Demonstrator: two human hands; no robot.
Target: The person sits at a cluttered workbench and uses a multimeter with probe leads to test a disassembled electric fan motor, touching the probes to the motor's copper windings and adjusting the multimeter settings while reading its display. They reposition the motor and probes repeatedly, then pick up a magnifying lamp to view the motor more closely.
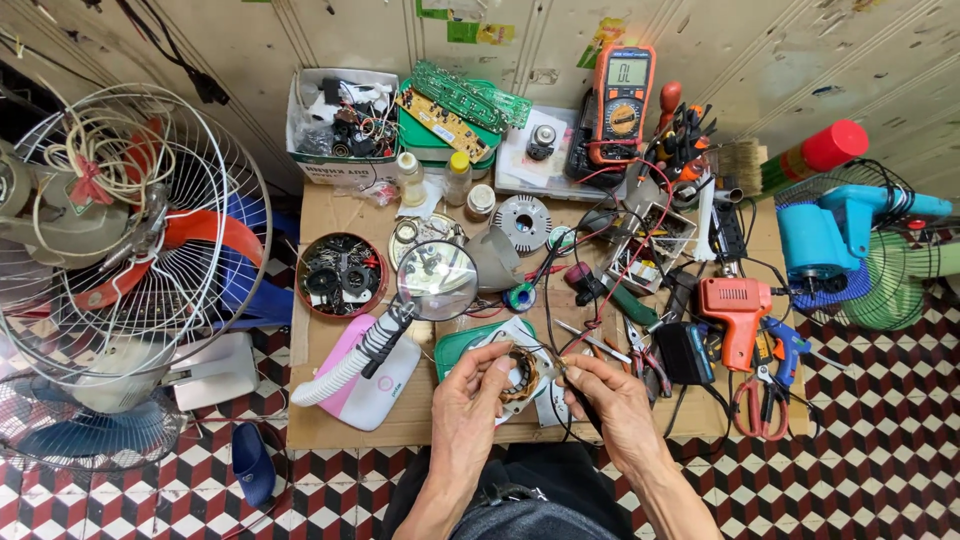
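Head view: a round stator with copper windings sits just above the front edge of the tabletop, pinched at its left rim by the fingers of the left hand. The right hand is just beside it, its fingers clenched on a thin black probe whose tip meets the stator's right side. A green tray lies under the stator. Just behind stands a magnifier on a bendy neck, with a pink case to the left. Farther back are a tin of parts and an orange multimeter. An orange soldering gun lies to the right, a fan well to the left.
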